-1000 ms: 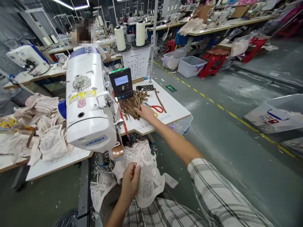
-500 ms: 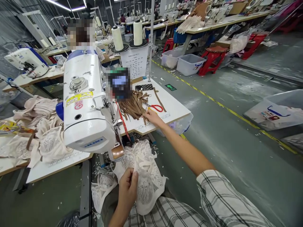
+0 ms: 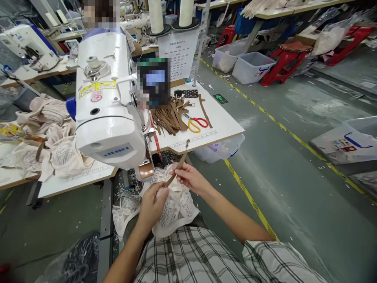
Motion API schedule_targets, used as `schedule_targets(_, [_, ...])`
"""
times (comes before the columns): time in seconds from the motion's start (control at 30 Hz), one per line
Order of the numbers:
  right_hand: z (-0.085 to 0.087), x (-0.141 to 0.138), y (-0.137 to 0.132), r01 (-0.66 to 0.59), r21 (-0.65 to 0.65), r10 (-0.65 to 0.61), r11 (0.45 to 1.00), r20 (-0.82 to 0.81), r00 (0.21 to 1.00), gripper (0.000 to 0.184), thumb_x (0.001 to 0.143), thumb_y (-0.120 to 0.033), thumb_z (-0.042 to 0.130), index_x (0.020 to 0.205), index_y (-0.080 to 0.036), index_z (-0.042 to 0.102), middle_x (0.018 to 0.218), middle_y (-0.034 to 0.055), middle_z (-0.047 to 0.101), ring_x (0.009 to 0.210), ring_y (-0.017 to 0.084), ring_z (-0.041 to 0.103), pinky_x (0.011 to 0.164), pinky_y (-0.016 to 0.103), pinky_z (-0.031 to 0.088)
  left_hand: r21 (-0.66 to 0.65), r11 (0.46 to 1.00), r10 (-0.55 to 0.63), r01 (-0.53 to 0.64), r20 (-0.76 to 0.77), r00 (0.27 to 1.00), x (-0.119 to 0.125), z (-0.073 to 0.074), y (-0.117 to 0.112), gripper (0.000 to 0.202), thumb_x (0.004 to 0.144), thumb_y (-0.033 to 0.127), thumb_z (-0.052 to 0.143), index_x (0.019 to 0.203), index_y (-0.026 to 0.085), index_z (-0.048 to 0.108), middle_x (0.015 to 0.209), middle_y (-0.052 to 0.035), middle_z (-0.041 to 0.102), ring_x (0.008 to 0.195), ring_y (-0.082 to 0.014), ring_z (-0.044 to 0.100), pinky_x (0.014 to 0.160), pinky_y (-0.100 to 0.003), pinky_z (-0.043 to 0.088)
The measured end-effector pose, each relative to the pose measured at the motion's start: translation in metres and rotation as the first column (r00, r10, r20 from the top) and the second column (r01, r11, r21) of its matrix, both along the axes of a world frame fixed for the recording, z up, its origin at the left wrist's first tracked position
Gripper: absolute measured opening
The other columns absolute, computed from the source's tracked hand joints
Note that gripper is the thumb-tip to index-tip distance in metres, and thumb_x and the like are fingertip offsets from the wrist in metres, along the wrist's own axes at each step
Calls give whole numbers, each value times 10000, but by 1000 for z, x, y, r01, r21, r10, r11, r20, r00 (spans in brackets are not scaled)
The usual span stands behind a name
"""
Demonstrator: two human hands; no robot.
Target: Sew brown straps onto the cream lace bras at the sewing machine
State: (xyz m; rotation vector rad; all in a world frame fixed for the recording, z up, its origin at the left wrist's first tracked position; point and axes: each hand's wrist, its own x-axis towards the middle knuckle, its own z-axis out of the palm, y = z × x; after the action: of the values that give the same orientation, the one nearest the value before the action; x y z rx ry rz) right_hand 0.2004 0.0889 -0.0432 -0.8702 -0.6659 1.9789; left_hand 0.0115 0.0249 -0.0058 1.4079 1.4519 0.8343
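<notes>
My right hand (image 3: 190, 177) pinches a thin brown strap (image 3: 180, 163) that rises toward the table edge. Its lower end meets my left hand (image 3: 153, 202), which grips a white lace garment (image 3: 176, 206) lying in my lap. Both hands sit just below the head of a white sewing machine (image 3: 107, 102). On the white table (image 3: 220, 127) behind them lies a pile of brown straps (image 3: 171, 116) beside red-and-yellow scissors (image 3: 196, 122).
Cream lace garments (image 3: 50, 145) are heaped left of the machine. A paper sheet (image 3: 179, 53) and two thread cones (image 3: 156, 13) stand behind. Clear bins (image 3: 250, 67), red stools (image 3: 279, 65) and a yellow floor line (image 3: 279, 125) lie to the right. A person sits beyond the machine.
My right hand left the strap pile on the table and came down to my lap with one brown strap. The left hand stayed on the lace garment. The camera tilted down.
</notes>
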Motion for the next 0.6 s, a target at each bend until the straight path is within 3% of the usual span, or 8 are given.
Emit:
schedule_targets(0.1, [-1, -11, -27, -52, 69, 51, 996, 11, 999, 196, 795, -302, 770, 927, -180, 694, 855, 14, 741, 556, 33, 598, 527, 135, 506, -225, 967, -58, 123, 278, 959, 3, 1, 3, 364, 882, 502, 580, 907, 178, 743, 932, -58, 724, 903, -218, 620, 844, -303, 448])
schedule_targets(0.2, [-4, -12, -39, -86, 82, 88, 993, -15, 996, 178, 786, -287, 779, 899, -179, 695, 867, 12, 739, 551, 35, 592, 538, 155, 510, -474, 841, 64, 261, 567, 821, 5, -4, 1, 384, 807, 521, 681, 714, 149, 706, 744, -36, 667, 681, -145, 565, 683, -260, 439])
schedule_targets(0.3, [-8, -5, -41, -104, 29, 107, 994, -104, 989, 185, 763, -278, 800, 862, -183, 676, 924, 17, 745, 552, 19, 582, 540, 139, 504, -559, 772, 145, 302, 618, 772, 5, -11, -4, 439, 740, 593, 704, 696, 159, 659, 668, -20, 613, 564, -120, 522, 573, -252, 411])
schedule_targets(0.43, [-12, 1, -44, -144, 51, 149, 988, -136, 979, 176, 762, -264, 803, 843, -169, 678, 887, 15, 743, 567, 27, 609, 563, 140, 524, -641, 663, 263, 387, 684, 681, 8, -18, -10, 547, 744, 703, 614, 712, 159, 653, 671, -39, 604, 565, -141, 549, 566, -274, 437])
schedule_targets(0.5, [-13, 1, -47, -208, 80, 218, 975, -145, 965, 170, 768, -245, 798, 842, -146, 680, 835, 28, 737, 601, 53, 649, 604, 161, 553, -641, 671, 279, 373, 685, 673, 9, -19, -12, 462, 728, 605, 707, 679, 150, 641, 677, -37, 605, 568, -124, 538, 570, -256, 429])
schedule_targets(0.6, [-14, 8, -43, -255, -8, 245, 967, -261, 934, 232, 742, -246, 820, 844, -123, 650, 800, 40, 719, 590, 56, 652, 576, 143, 553, -618, 722, 252, 312, 654, 713, 5, -14, -15, 383, 702, 467, 801, 646, 136, 616, 593, -3, 557, 496, -83, 454, 512, -219, 361])
